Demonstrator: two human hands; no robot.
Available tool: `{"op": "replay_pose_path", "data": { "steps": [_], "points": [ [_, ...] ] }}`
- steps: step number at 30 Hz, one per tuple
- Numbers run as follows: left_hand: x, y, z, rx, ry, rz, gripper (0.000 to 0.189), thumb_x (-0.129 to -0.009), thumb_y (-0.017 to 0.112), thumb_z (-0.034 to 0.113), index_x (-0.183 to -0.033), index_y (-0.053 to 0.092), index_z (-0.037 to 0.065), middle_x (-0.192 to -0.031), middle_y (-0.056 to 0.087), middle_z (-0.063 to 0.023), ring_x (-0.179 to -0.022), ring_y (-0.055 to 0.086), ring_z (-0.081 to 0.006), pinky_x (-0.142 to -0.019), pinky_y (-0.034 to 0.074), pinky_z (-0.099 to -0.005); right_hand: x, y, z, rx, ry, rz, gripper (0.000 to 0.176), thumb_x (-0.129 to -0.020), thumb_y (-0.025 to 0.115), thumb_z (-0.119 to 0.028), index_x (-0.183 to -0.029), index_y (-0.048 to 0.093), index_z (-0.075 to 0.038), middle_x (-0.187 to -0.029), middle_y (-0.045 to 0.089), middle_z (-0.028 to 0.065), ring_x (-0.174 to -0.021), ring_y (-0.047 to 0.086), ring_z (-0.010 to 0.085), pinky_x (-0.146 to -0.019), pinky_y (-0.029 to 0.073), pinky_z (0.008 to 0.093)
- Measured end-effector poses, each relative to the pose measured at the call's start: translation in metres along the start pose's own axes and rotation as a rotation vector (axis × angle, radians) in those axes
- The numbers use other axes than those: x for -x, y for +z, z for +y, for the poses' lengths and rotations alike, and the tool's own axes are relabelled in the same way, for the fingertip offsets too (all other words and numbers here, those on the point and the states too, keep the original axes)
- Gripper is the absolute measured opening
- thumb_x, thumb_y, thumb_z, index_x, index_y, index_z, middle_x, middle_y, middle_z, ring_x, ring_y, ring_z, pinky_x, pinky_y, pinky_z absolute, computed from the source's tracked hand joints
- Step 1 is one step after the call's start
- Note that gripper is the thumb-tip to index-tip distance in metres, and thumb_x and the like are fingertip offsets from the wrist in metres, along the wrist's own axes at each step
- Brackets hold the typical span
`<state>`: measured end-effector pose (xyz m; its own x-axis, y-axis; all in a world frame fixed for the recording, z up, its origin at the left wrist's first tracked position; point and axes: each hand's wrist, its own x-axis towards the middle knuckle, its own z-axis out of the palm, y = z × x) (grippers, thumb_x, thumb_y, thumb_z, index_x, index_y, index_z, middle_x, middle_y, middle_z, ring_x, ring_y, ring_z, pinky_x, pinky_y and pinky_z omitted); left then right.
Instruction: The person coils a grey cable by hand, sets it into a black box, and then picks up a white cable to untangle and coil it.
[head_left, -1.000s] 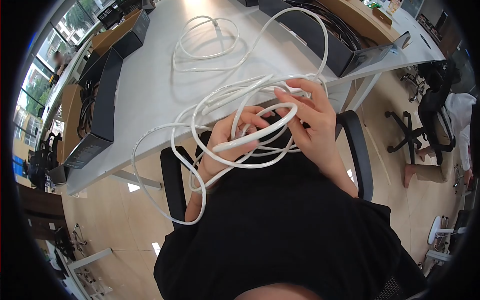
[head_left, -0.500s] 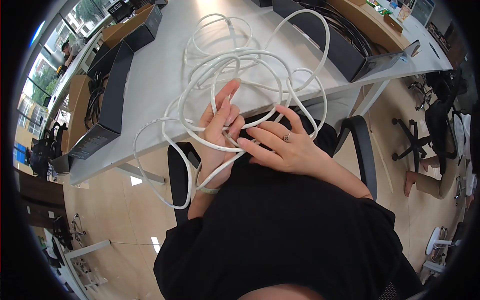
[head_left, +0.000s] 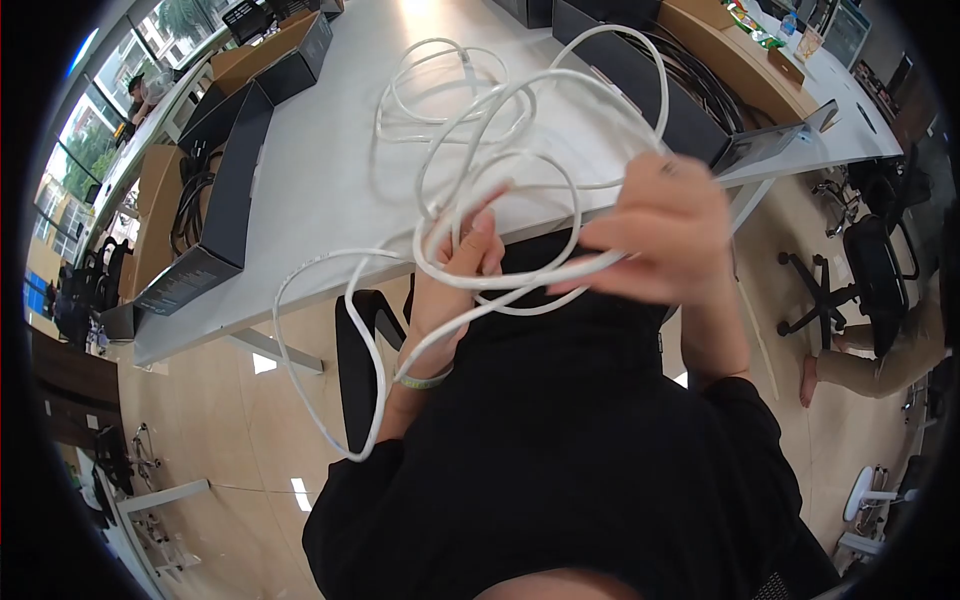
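Observation:
A long white cable [head_left: 368, 358] lies in loose loops, partly on the table and partly over its front edge. My left hand [head_left: 462, 262] is closed around several strands of it near that edge, its index finger stretched upward. Level with it on the right, my right hand [head_left: 665, 235] is blurred by motion, its fingers bent round the cable's loops. One loop hangs down left of my left wrist, and other loops rest on the tabletop beyond both hands.
The white table [head_left: 330, 170] carries a dark open box [head_left: 225, 215] with black cables at left. Another open box [head_left: 640, 95] with black cables stands at right. An office chair [head_left: 875, 255] and a seated person's leg [head_left: 860, 360] are on the right; another person [head_left: 150, 90] is far left.
My right hand has moved right and up, away from my left hand, drawing the cable loops wider. My left hand has shifted slightly right while keeping its hold.

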<state>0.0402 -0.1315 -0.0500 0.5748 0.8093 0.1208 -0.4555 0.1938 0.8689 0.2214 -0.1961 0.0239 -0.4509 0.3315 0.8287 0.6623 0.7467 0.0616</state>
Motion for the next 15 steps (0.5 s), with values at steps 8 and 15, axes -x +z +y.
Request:
{"op": "replay_pose_path", "data": {
  "steps": [8, 15],
  "points": [
    [-0.002, -0.01, -0.003, -0.341, -0.027, -0.137, 0.028, -0.087, 0.05, 0.017, -0.103, 0.056, -0.005, -0.058, 0.048, -0.0002, -0.047, 0.04, -0.0026, -0.041, 0.029, -0.0156, -0.09, 0.008, 0.077, 0.212, 0.422, 0.292, 0.034, -0.073, 0.065, -0.027, -0.057, 0.052, 0.0, -0.052, 0.051, 0.0166, -0.044, 0.052, 0.023, -0.043, 0.036, 0.0361],
    [0.001, -0.005, 0.003, -0.324, -0.031, -0.112, 0.021, -0.086, 0.049, 0.008, -0.102, 0.056, -0.003, -0.063, 0.052, -0.0024, -0.055, 0.051, -0.0077, -0.053, 0.045, -0.02, -0.104, 0.035, 0.184, 0.415, 0.38, 0.73, 0.035, -0.074, 0.061, -0.03, -0.056, 0.052, -0.001, -0.049, 0.047, 0.0164, -0.045, 0.046, 0.0313, -0.045, 0.034, 0.0362]
  ]
}}
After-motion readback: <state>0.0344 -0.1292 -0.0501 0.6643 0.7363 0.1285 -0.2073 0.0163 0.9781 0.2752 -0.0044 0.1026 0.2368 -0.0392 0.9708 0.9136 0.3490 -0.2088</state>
